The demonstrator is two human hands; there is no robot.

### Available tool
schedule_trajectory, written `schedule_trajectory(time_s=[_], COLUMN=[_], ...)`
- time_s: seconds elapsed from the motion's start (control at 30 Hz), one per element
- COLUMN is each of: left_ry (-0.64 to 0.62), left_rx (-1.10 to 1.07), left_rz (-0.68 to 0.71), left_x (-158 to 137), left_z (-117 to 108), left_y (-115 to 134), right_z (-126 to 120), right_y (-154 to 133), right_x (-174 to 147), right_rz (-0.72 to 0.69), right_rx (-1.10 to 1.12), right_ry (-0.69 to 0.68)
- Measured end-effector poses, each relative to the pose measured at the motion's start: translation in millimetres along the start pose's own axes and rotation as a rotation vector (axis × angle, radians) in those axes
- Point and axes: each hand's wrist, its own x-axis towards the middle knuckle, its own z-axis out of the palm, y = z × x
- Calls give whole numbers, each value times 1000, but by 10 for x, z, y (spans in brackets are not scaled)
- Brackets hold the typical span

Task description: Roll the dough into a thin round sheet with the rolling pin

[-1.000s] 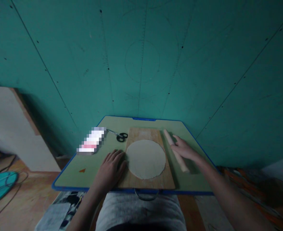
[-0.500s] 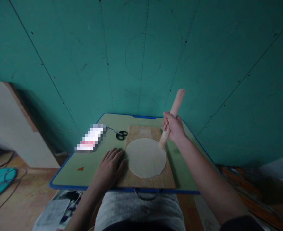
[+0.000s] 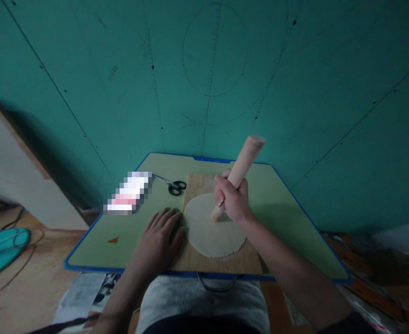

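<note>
A thin round sheet of dough (image 3: 207, 239) lies flat on a wooden cutting board (image 3: 199, 180). My right hand (image 3: 233, 197) is wrapped round a pale wooden rolling pin (image 3: 245, 160), tilted with its upper end leaning away to the right. The pin's lower end is over the dough near its middle; I cannot tell for certain whether it touches. Palm down, my left hand (image 3: 162, 234) rests at the board's left edge beside the dough, fingers stretched out and holding nothing.
Black-handled scissors (image 3: 176, 187) lie left of the board, beside a blurred-out phone-like object (image 3: 130, 192). A small orange scrap (image 3: 113, 240) is on the green table (image 3: 295, 241), which has a blue rim. A green wall (image 3: 121, 93) rises behind.
My right hand has brought the rolling pin left and inward, from the dough's right edge to over its middle. The left hand stays by the board. The view has tilted slightly.
</note>
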Motion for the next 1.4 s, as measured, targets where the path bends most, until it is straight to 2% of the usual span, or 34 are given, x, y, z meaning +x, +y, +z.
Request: schedule_trajectory(time_s=[0.2,0.37,0.6,0.77,0.83,0.9,1.1,1.4], left_ry=[-21,-26,-31,-35,-23,-7,0,-3], left_rx=[-16,-37,-23,-8,-11,-16,-7,-7], left_rz=[-12,-19,-17,-6,-3,-2,-7,1], left_x=[11,10,6,25,28,29,21,1], left_z=[-44,-51,-24,-26,-22,-14,12,18], left_y=[22,22,-11,-23,-27,-30,-35,-48], right_z=[-16,-60,-41,-84,-106,-132,-240,-191], right_y=[6,33,126,311,343,323,171,281], right_x=[-47,-68,-62,-184,-195,-165,21,29], right_rz=[43,70,76,237,247,219,127,179], right_rx=[-27,-18,-14,-65,-86,-77,14,5], right_ry=[-138,-118,-176,-232,-236,-216,-42,4])
